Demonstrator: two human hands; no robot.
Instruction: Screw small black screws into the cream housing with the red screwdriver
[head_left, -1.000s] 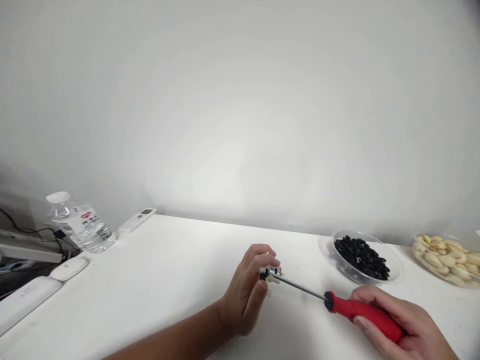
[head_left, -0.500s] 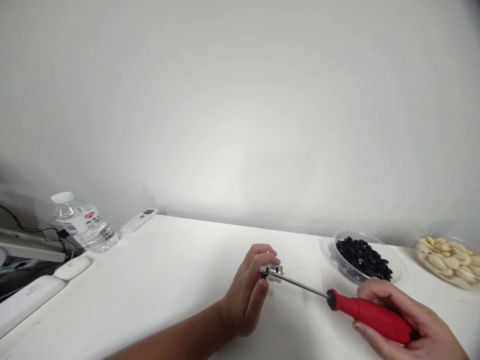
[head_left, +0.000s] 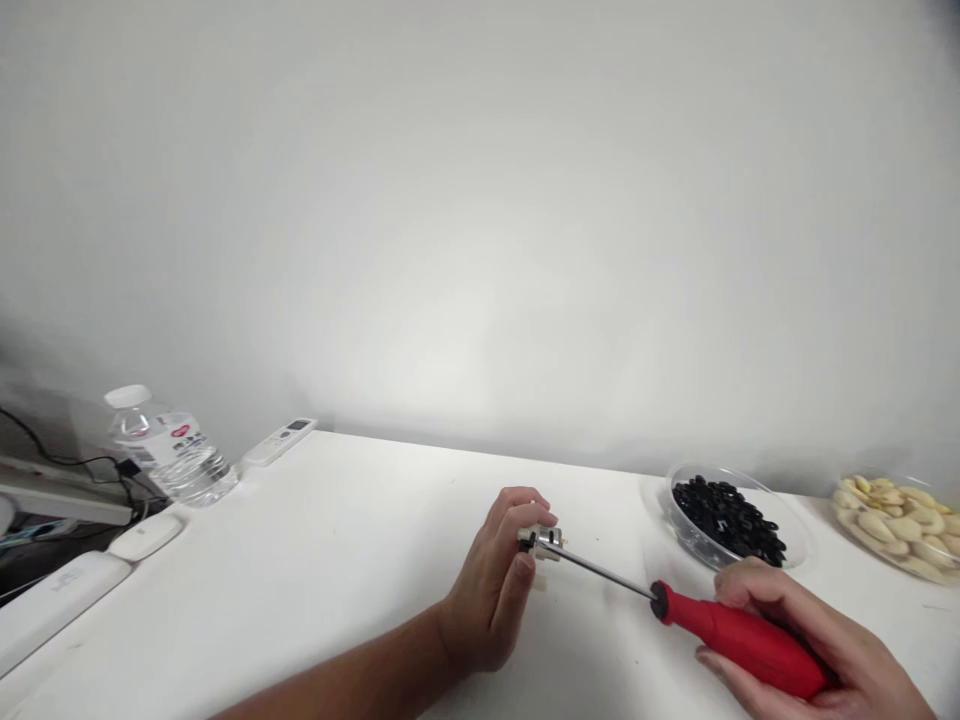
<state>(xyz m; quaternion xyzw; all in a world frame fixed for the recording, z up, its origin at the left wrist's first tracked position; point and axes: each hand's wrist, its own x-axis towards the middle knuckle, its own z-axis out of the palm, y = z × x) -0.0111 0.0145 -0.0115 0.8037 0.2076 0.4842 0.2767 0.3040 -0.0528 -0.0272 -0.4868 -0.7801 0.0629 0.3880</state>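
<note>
My left hand [head_left: 496, 580] is closed around a small motor [head_left: 550, 540] with a silver can and pale plastic parts, held just above the table. Its palm-side portion is hidden by my fingers. My right hand [head_left: 817, 640] grips a screwdriver by its thick red handle [head_left: 750, 635]. The steel shaft [head_left: 604, 571] points left, and its tip meets the motor assembly near my left thumb. Exactly what the tip touches is too small to make out.
Behind my right hand stands a clear bowl of small black pieces [head_left: 726, 520]. Farther right is a clear bowl of cream-coloured pieces [head_left: 900, 525]. On the left are a water bottle [head_left: 176, 450], a white remote [head_left: 281, 441] and a white power strip [head_left: 64, 605]. A wall rises behind the table.
The screwdriver handle and my right fingers have shifted very slightly, with a small turn of the grip. My left hand and the motor stay almost in place.
</note>
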